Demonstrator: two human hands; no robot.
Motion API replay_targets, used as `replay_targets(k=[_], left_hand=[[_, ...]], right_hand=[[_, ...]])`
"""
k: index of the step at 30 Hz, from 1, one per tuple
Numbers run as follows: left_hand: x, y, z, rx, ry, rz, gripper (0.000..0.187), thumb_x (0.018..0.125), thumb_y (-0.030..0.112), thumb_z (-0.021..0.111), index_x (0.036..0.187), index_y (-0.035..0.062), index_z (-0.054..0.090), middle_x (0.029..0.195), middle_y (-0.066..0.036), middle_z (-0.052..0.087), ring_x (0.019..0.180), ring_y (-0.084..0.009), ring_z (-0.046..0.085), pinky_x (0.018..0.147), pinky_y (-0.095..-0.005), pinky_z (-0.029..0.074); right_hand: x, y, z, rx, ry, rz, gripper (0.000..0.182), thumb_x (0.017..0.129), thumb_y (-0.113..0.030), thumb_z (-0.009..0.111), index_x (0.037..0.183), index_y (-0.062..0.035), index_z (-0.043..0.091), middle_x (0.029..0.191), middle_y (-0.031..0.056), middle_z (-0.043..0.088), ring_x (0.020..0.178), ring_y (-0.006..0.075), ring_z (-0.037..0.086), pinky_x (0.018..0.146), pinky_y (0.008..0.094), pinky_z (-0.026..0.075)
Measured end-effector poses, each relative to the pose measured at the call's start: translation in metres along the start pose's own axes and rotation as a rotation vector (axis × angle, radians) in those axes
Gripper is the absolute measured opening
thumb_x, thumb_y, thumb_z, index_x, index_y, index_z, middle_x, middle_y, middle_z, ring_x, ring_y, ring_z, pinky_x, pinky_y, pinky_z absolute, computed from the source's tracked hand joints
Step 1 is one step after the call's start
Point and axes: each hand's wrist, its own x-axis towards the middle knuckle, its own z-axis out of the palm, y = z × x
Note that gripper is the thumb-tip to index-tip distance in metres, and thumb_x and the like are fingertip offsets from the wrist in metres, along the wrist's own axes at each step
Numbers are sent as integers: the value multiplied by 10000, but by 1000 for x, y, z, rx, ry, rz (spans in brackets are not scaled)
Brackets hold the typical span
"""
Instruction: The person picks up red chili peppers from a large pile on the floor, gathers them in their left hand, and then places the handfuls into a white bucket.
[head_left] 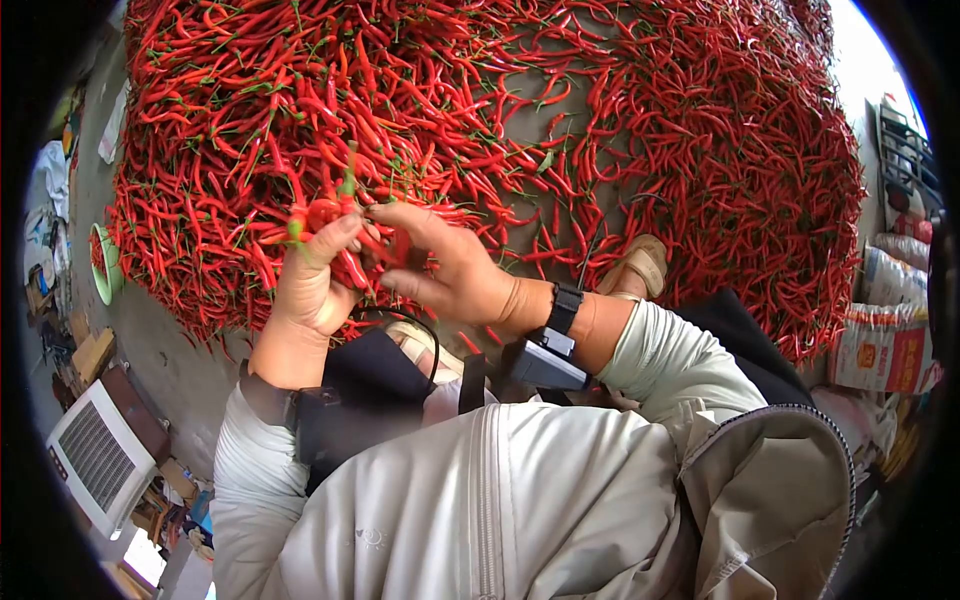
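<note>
My left hand (312,292) is closed round a small bunch of red chili peppers (350,266), its thumb pressed over them and their green stems sticking out at the top. Facing it from the right is my right hand (458,268), fingers and thumb curved about blurred red chili peppers at the same bunch. Both hands are over the near edge of a large heap of red chili peppers (410,90), many with green stems. Part of the bunch is hidden behind my left thumb and right fingers.
Another broad spread of chili peppers (740,170) lies to the right, with grey floor (525,125) showing between. A sandaled foot (640,268) rests at its edge. A green-rimmed basin (108,265) and a vented white appliance (97,455) stand left; printed sacks (885,345) lie right.
</note>
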Motion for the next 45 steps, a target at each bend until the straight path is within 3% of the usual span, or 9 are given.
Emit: replay_targets(k=[4,10,13,16,22,26,30,36,45], left_hand=[[5,8,-12,-223,9,11,146,805,113,602,940,77,560,939,-54,581,940,-201,552,817,-358,481],[0,10,2,-283,-84,8,142,790,112,607,919,91,553,828,-25,550,767,-154,530,726,-299,455],[-2,9,8,-283,-140,-8,161,796,106,595,942,83,534,776,-15,506,714,-135,486,710,-290,424],[-2,9,12,-229,-125,5,193,802,111,595,972,75,512,739,-6,481,691,-123,471,696,-284,406],[0,6,9,-170,-66,17,172,808,126,606,946,68,522,705,3,467,660,-113,460,662,-272,397],[0,3,8,-103,60,34,138,815,129,609,918,61,548,778,-18,546,727,-115,530,660,-263,443],[0,-5,4,-22,95,31,138,799,87,624,920,67,562,817,-21,571,743,-121,555,651,-261,465],[-2,-13,11,27,137,22,194,768,76,664,939,80,572,814,1,577,725,-103,562,670,-253,464],[-13,3,17,-72,133,80,128,823,101,595,949,83,577,874,-47,605,840,-183,585,773,-321,475]], right_hand=[[10,30,-28,-220,168,7,392,762,-71,624,1132,-84,495,854,110,598,746,206,612,661,307,486],[16,133,-146,-1152,453,71,333,740,-155,570,1070,-117,551,929,130,577,865,322,547,743,412,466],[-1,160,-155,-1331,-33,257,283,754,-158,540,1030,-102,563,939,131,563,874,315,546,727,394,476],[-22,173,-139,-1473,83,261,186,758,-159,521,910,-89,601,923,115,570,936,304,536,738,389,486],[-4,167,-152,-1403,18,455,221,761,-197,529,926,-86,624,951,85,582,920,292,536,762,389,477],[-2,141,-148,-1267,192,219,200,802,-208,514,943,-132,633,894,82,602,901,269,538,748,390,463],[9,100,-94,-175,503,209,152,819,-74,576,956,-21,611,807,24,618,709,127,578,623,259,466],[10,3,22,427,356,223,149,781,-6,607,901,-23,521,774,7,554,693,61,528,615,219,451],[-14,109,-15,-476,393,179,125,773,-160,601,826,-51,572,788,126,561,802,281,558,698,368,457]])
